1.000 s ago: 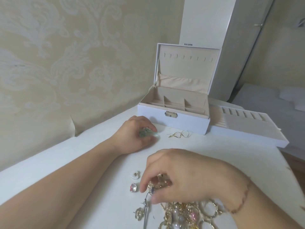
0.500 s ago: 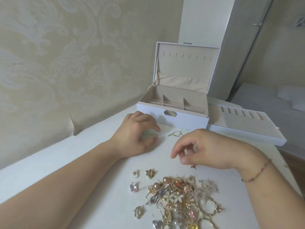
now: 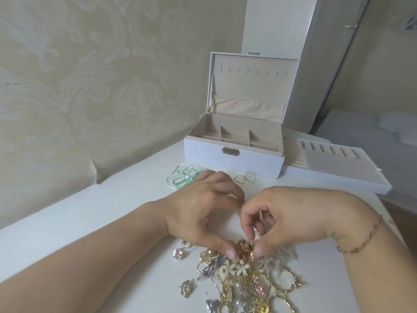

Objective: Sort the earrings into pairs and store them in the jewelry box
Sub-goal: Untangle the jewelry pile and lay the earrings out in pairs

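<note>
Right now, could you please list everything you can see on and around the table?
Jewelry box: one, white, lid open, far side of table.
Tray: one, white with beige slots, right of the box.
Earring pile: many, gold, pearl and white, near edge.
Green pieces: mint, left of the box front.
Gold wire earring: one, before the box.
Table: white.
Left hand: pinching at the pile.
Right hand: pinching at the pile; beaded bracelet on its wrist.

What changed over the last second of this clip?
The left hand let go of the green earrings, now lying on the table, and came back to the pile. Both hands now pinch a gold piece together with the right hand. The jewelry box stayed open.
</note>
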`<state>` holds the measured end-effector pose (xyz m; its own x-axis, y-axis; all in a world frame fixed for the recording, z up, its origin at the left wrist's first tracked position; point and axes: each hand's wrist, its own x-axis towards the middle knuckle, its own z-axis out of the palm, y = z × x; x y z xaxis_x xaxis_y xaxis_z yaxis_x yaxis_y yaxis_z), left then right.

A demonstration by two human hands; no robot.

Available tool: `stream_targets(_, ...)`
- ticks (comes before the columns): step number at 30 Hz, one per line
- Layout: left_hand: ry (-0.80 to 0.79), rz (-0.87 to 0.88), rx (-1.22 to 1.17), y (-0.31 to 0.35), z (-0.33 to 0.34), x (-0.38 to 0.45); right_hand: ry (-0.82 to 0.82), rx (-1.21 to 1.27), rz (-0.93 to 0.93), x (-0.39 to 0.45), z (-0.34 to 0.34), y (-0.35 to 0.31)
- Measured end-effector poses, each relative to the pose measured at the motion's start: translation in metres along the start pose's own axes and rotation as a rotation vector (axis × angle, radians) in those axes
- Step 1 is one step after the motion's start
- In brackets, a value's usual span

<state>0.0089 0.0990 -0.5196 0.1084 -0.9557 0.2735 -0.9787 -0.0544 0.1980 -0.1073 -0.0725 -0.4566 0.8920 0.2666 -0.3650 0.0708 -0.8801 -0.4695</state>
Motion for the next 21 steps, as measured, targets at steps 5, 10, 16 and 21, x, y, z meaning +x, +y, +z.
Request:
stream_targets(5,0.034,-0.021,-0.030,-0.004,0.000,-0.001,-0.035,-0.014,-0.015,0.000,0.001,-0.002)
stream_targets(10,0.058,0.002,-0.068,-0.007,0.003,-0.001,-0.040,-0.016,-0.055,0.005,0.004,0.002)
stream_targets(16,0.215,-0.016,-0.215,-0.008,0.003,0.001,0.057,0.245,-0.316,-0.002,-0.010,0.012)
stream_targets(21,0.451,-0.214,-0.146,-0.018,0.012,0.003,0.456,0.534,-0.230,0.010,-0.012,0.026)
